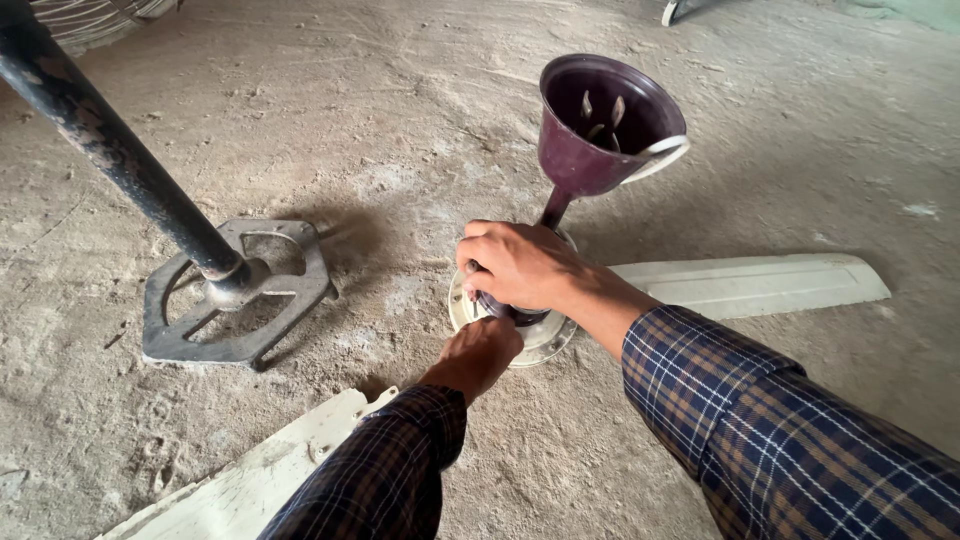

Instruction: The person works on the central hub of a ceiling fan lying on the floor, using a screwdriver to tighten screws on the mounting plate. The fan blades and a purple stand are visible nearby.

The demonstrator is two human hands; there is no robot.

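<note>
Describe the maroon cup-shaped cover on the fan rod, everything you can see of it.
The maroon cup-shaped cover looks like glossy plastic, a funnel-like bell with its wide mouth tilted up toward the camera. Pale wire ends show inside, and a whitish band crosses its right rim. Its narrow neck runs down the rod to the cream fan motor hub on the dusty concrete floor. The right hand grips the rod below it; nothing touches the cup itself.

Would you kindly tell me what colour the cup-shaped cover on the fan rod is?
The cup-shaped cover is dark maroon, seen in the head view.
</note>
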